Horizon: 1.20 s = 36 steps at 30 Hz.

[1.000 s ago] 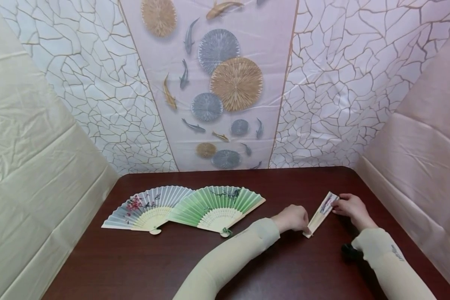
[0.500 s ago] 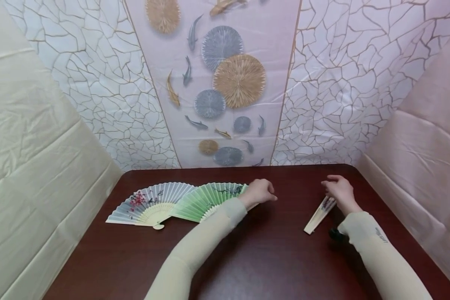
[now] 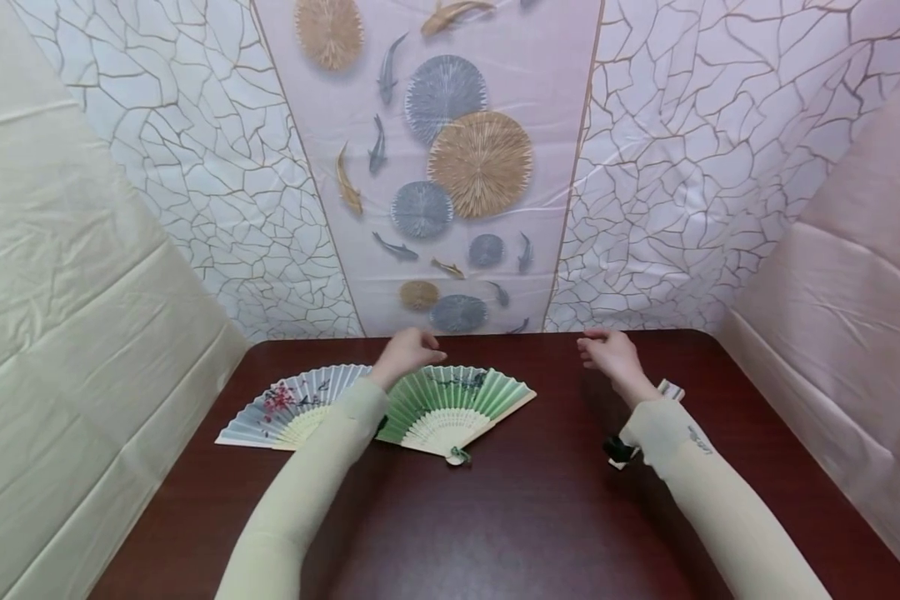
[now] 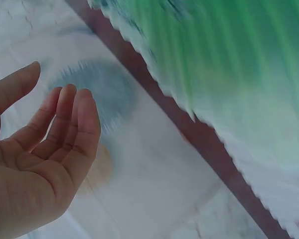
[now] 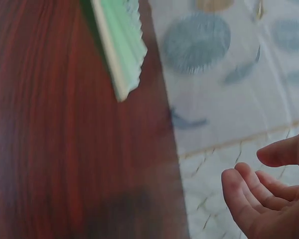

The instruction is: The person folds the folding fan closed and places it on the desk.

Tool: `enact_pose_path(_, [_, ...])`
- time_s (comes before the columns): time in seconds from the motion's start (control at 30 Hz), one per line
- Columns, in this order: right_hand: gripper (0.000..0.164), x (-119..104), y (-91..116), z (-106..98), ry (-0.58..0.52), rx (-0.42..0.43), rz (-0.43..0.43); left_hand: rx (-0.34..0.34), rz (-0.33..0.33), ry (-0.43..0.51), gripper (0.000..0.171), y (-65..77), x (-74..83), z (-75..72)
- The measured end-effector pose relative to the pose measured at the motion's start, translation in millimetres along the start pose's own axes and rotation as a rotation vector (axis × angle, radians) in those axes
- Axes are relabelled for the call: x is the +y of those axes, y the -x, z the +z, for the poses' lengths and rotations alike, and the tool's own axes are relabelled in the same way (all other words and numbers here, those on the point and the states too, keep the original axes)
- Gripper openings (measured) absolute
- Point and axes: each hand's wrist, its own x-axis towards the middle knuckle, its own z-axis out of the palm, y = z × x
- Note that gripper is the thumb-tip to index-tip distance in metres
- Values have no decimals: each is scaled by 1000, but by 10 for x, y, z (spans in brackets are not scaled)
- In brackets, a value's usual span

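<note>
My left hand (image 3: 407,357) hovers over the upper edge where two spread folding fans meet, its fingers loosely bent and holding nothing. Beneath it, a green fan (image 3: 487,400) with a dark printed branch lies spread, a green cord at its pivot. To its left a grey-blue fan (image 3: 255,425) with red blossoms is spread, partly hidden by my left forearm. My right hand (image 3: 613,357) is raised near the table's back, empty, with relaxed fingers (image 5: 239,194) and thumb apart. A folded fan (image 3: 671,390) lies on the right, mostly covered by my right wrist and sleeve.
The dark red-brown table (image 3: 495,525) has its back edge against a hanging cloth (image 3: 645,208) printed with fish and round shapes. Pale cloth walls (image 3: 82,333) slope up at the left and right sides.
Both hands have left the folded fan, which stays on the table. My left hand has swung left over the spread fans; my right hand has moved left and back.
</note>
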Motion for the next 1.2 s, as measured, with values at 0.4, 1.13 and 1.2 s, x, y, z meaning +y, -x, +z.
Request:
enact_pose_path(0.4, [42,-392,7,239,-98,-90,-47,106,-113,47,35,320,-616,-668])
enact_pose_path(1.13, [44,-28,238,379,-214,-182,46,77,-174,55,35,769,-1075,-561])
enact_pose_path(1.2, [44,8,274,404,-210,-195,60,84,-177,61,34,820,-1128,-564])
